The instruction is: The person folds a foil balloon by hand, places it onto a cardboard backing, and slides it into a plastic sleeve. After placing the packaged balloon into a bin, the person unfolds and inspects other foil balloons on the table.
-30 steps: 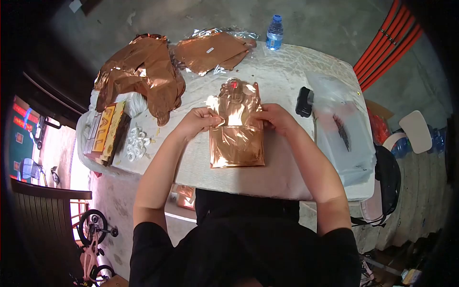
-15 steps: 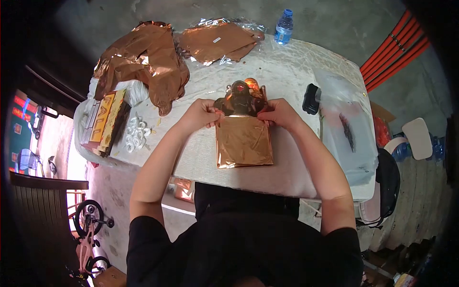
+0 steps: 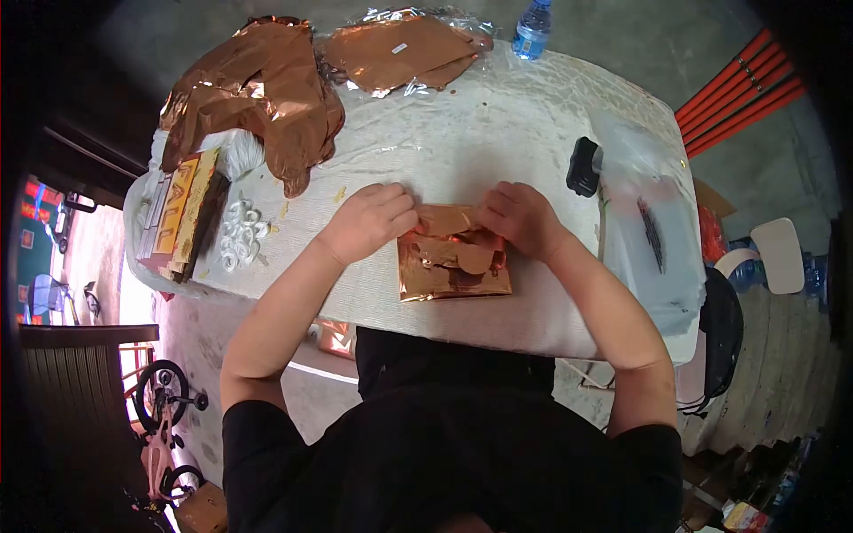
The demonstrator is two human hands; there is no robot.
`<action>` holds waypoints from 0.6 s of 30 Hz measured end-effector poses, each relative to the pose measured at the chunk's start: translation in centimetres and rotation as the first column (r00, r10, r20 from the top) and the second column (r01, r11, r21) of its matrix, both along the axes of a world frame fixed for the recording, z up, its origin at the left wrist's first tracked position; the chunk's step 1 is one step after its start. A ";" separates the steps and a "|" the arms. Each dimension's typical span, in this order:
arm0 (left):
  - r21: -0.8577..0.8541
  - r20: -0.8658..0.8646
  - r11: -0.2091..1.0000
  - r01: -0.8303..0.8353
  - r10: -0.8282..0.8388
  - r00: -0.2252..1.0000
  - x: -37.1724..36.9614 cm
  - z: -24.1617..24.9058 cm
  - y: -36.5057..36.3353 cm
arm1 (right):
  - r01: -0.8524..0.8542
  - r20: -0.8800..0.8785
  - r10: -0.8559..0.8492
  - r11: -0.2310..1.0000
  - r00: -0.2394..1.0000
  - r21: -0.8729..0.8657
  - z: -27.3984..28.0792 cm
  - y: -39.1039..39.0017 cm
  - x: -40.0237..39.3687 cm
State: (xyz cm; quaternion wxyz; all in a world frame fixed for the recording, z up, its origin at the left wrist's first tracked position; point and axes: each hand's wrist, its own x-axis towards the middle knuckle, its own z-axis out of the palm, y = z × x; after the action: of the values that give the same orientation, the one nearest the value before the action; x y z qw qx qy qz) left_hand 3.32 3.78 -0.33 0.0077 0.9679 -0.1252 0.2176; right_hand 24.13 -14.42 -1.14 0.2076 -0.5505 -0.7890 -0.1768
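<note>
A folded rose-gold foil balloon [image 3: 453,265] lies flat near the front edge of the white-covered table [image 3: 498,133], its upper flap turned down over the lower part. The left hand [image 3: 371,222] presses on its top left corner with fingers curled onto the foil, and the right hand [image 3: 518,218] does the same at the top right; both bear down on it rather than pinch it closed. To make this fold well, it seems best to hold the two corners level, run the fingers along the crease so trapped air escapes, and keep the edges squared so the packet stays flat. Farther out, a crumpled foil heap [image 3: 253,93] and a bagged foil sheet [image 3: 400,51] lie at the far side, a water bottle [image 3: 534,27] stands at the far edge, a black device [image 3: 583,166] sits just right of the hands, clear plastic bags [image 3: 653,240] lie beyond it, and white ribbon coils [image 3: 238,233] rest beside printed cards [image 3: 178,218] to the left. The fingertips are hidden against the foil, the balloon's shape cannot be read while folded, and the bottle's top is cut off.
</note>
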 end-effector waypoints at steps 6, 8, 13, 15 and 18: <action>-0.209 -0.039 0.978 0.003 -0.012 0.999 -1.0 1.2 -2.4 | -0.102 0.161 0.101 0.995 0.982 0.000 0.0 -0.1 -0.3; -0.310 -0.110 0.950 -0.022 -0.013 0.994 -1.7 1.0 -3.2 | -0.115 0.211 0.110 0.993 0.971 0.010 0.0 -0.1 -0.3; -0.395 -0.118 0.912 -0.108 0.066 0.991 -2.7 -0.2 -5.2 | -0.121 0.223 0.115 0.993 0.968 0.013 -0.2 -0.1 -0.1; -0.365 -0.101 0.925 -0.105 0.073 0.992 -2.7 -0.5 -5.4 | -0.123 0.235 0.118 0.992 0.965 0.008 -0.2 -0.2 -0.1; -0.250 -0.080 0.965 -0.082 0.064 0.995 -2.8 -0.8 -5.3 | -0.134 0.230 0.129 0.991 0.965 0.004 -0.2 0.0 -0.1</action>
State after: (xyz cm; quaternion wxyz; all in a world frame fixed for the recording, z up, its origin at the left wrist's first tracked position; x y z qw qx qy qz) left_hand 0.53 -1.51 -1.11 0.1278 0.9701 -0.0601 0.1972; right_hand 23.99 -14.45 -1.33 0.1317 -0.4709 -0.8407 -0.2328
